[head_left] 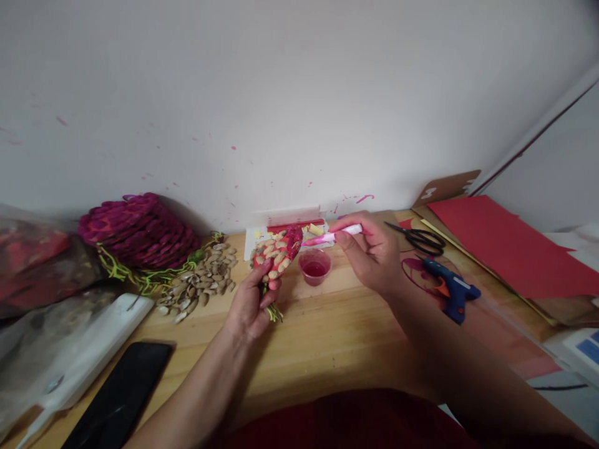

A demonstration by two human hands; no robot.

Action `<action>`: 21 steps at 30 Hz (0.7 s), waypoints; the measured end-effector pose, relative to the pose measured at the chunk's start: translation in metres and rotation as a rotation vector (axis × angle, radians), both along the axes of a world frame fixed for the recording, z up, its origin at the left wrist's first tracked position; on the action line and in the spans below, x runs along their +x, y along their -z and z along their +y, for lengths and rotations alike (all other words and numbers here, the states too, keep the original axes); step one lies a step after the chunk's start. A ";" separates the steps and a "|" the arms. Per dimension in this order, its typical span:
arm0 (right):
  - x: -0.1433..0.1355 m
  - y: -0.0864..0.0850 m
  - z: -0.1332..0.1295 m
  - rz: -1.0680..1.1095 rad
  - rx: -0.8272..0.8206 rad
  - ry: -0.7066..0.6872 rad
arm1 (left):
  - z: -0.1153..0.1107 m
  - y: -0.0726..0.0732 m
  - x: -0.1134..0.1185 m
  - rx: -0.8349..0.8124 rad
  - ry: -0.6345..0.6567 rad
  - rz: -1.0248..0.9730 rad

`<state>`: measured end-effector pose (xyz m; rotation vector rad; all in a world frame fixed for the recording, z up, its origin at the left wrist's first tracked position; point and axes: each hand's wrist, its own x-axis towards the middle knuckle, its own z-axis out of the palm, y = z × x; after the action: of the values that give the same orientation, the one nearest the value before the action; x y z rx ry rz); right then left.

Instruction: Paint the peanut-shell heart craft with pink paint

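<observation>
My left hand (255, 299) grips a red craft piece (276, 255) covered with pale nut shells that look like pistachio shells. Its upper right part is painted magenta, and yellow-green strings (275, 312) hang below my fingers. Between the fingers of my right hand (369, 252) is a white-handled paintbrush (334, 237), its pink-stained tip at the magenta edge of the piece. Just below the brush stands a small clear cup (315, 268) of dark red paint. Behind the craft piece lies a white sheet (253, 243) with yellow scraps.
Loose shells (201, 280) lie left, beside a stack of magenta shell pieces (140, 234). Nearer are a white power strip (103, 349) and a black phone (121, 393). Right are scissors (423, 240), a blue glue gun (452, 287) and red sheets (510, 243). A paint-spattered wall (281, 125) rises behind.
</observation>
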<state>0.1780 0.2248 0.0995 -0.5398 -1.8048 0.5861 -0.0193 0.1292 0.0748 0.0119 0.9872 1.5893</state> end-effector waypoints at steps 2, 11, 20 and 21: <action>0.000 0.000 0.000 0.008 -0.022 -0.006 | 0.000 0.001 0.000 0.003 -0.001 0.000; -0.001 0.003 0.001 0.033 -0.032 -0.050 | 0.000 0.003 0.000 0.001 0.007 0.004; 0.000 0.003 0.004 0.035 -0.067 -0.045 | 0.000 0.002 0.000 0.003 0.011 0.014; 0.000 0.003 0.004 0.034 -0.073 -0.047 | 0.000 0.003 0.000 0.003 0.009 0.016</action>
<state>0.1783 0.2283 0.0962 -0.5347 -1.7731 0.6923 -0.0196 0.1287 0.0722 0.0307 0.9960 1.5849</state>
